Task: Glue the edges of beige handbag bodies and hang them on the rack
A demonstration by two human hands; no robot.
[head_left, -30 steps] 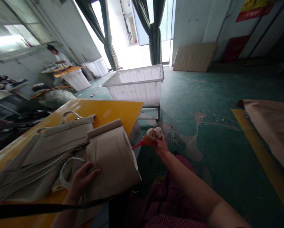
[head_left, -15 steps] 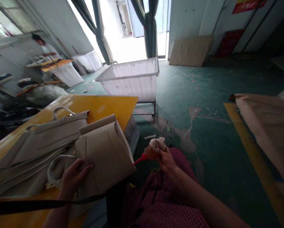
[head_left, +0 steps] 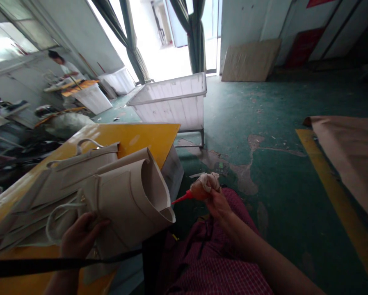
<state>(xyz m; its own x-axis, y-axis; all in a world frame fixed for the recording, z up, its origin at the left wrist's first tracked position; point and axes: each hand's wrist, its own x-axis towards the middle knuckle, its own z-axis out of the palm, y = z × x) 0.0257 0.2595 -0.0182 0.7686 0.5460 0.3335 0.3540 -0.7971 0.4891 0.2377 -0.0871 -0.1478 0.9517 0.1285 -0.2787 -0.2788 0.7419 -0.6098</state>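
My left hand [head_left: 79, 241] grips the lower edge of a curled beige leather handbag body [head_left: 124, 205], which rests partly on a yellow tabletop [head_left: 137, 137]. Beside it lie flat beige bag panels with strap loops [head_left: 69, 172]. My right hand [head_left: 220, 205] is raised over my checked red clothing [head_left: 208, 254]. It holds an orange squeeze bottle [head_left: 198, 190] with a thin red nozzle pointing left. A crumpled white cloth [head_left: 210, 181] covers the bottle's top. The nozzle tip is apart from the bag.
A black strap [head_left: 63, 262] crosses the lower view. A translucent plastic bin on a metal frame [head_left: 168, 107] stands beyond the table. Further left, a person [head_left: 65, 67] works at another table. A tan sheet [head_left: 346, 155] lies on the worn green floor [head_left: 279, 110].
My left hand has moved left and turned the bag, so its curled open end faces more toward me. The bottle has shifted slightly right and down.
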